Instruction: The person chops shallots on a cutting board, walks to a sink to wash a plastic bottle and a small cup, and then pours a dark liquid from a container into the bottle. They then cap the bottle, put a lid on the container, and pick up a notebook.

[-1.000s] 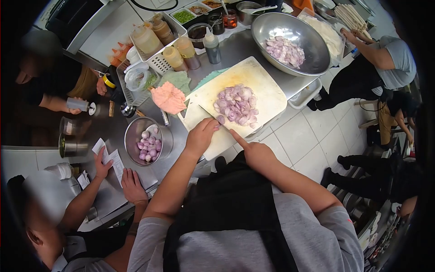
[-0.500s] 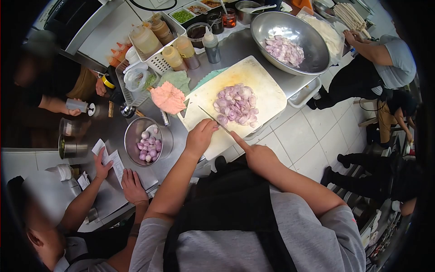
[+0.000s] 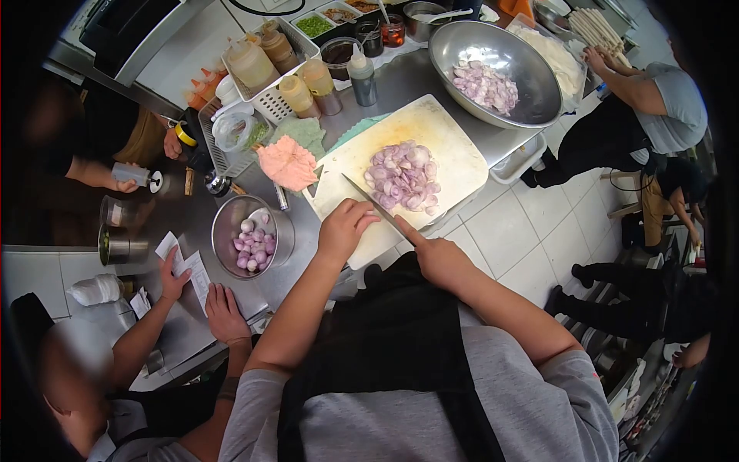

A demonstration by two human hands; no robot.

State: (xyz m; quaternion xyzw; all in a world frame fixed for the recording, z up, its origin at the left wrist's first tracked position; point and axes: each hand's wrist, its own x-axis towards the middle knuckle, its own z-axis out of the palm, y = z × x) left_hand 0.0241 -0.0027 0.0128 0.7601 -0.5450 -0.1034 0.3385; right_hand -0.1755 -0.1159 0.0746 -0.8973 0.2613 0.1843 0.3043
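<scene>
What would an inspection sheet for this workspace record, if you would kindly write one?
Surface: metal counter, with a cutting board on top.
Job's things: purplish onion slices on the board; more in the large bowl; whole onions in a metal pot.
Clutter: pink cloth and squeeze bottles near the board.
Hands: right hand grips the knife; left hand beside it, fingers bent.
Cables: a black cable near the picture's top edge.
Surroundings: co-worker's hands at papers; tiled floor.
</scene>
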